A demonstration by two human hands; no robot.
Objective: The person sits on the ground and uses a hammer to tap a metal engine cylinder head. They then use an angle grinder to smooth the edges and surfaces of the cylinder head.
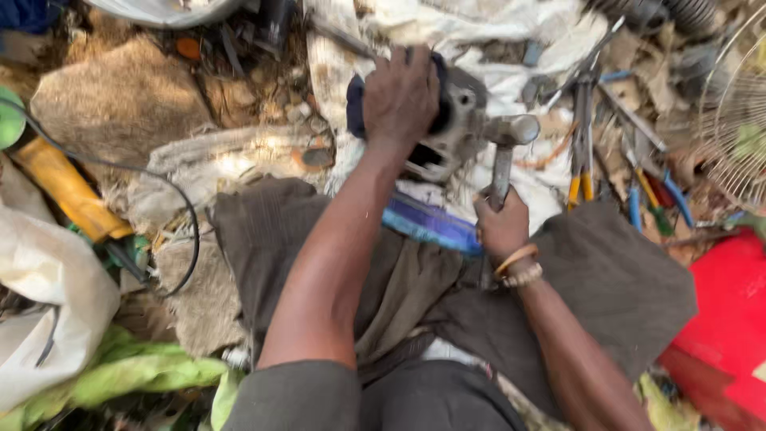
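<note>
My left hand (401, 94) presses down on top of a grey metal motor housing (455, 132) with a dark blue part under the palm, holding it on the ground between my knees. My right hand (502, 223) is closed around the handle of a hammer (504, 152). The hammer's steel head rests against the right side of the housing. A blue-and-purple strip (431, 225) lies under the housing, just left of my right hand. Two bracelets circle my right wrist.
Pliers with yellow and blue handles and other hand tools (614, 160) lie scattered at the right. A wire fan guard (738, 128) is at far right, a red container (730, 319) below it. An orange-handled tool with black cable (68, 191) lies left. White cloth (479, 32) covers the ground behind.
</note>
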